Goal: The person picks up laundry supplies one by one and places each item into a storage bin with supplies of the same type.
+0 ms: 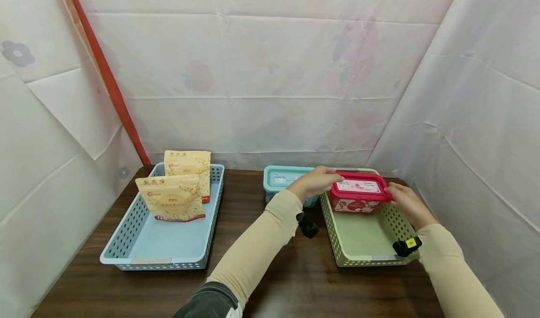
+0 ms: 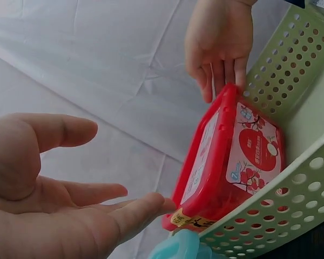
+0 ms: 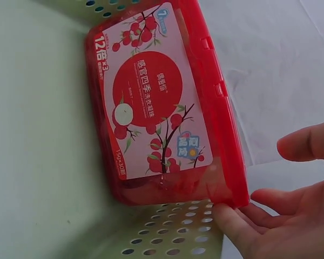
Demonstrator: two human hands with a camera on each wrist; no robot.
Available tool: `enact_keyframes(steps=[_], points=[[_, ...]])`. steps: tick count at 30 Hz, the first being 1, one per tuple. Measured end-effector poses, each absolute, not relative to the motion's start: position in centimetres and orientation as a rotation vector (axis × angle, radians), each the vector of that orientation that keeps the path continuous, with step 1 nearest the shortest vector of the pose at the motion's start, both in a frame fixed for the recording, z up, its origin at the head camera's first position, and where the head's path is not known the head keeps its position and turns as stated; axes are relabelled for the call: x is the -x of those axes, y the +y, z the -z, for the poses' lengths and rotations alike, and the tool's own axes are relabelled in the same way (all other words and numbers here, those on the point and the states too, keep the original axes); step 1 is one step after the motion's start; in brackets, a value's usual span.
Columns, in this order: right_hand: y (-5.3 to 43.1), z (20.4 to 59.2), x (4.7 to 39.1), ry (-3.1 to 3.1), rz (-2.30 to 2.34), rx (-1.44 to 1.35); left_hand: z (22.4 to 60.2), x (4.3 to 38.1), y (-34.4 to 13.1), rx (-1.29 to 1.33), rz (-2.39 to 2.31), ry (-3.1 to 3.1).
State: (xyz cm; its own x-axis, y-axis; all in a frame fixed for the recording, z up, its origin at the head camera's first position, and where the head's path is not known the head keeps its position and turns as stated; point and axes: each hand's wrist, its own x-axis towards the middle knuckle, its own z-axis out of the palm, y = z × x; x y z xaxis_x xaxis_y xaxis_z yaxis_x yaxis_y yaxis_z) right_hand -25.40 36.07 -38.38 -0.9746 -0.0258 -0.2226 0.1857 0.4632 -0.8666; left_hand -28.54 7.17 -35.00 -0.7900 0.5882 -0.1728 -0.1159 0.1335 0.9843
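A red lidded box of laundry capsules point(image 1: 357, 205) sits at the back of the green basket point(image 1: 364, 238), its printed front facing me. My left hand point(image 1: 314, 182) reaches over the turquoise box point(image 1: 276, 180), fingertips at the red lid's left end. In the left wrist view its fingers point(image 2: 143, 213) are fairly straight and the thumb stands apart. My right hand point(image 1: 410, 206) is at the lid's other end, over the basket's right wall. In the right wrist view its fingers point(image 3: 235, 226) touch the lid's corner, with the thumb held away.
On the left of the dark wooden table point(image 1: 270, 243) stands a blue basket point(image 1: 164, 243) holding two yellow pouches, the front one point(image 1: 173, 198) leaning before the back one point(image 1: 190, 161). The turquoise box is close against the green basket's left side. White sheeting point(image 1: 253, 74) hangs behind.
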Motion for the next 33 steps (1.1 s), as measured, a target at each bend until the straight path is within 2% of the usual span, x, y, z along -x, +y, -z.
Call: enact_keyframes(steps=[14,33], points=[[34.3,37.1,25.0,2.666,1.588,-0.170,35.7,28.8,5.1,-0.431,-1.792,1.826],[30.1,37.3,25.4,2.566,1.689,0.043,36.1,29.3,2.1,-0.389,-1.825,1.867]])
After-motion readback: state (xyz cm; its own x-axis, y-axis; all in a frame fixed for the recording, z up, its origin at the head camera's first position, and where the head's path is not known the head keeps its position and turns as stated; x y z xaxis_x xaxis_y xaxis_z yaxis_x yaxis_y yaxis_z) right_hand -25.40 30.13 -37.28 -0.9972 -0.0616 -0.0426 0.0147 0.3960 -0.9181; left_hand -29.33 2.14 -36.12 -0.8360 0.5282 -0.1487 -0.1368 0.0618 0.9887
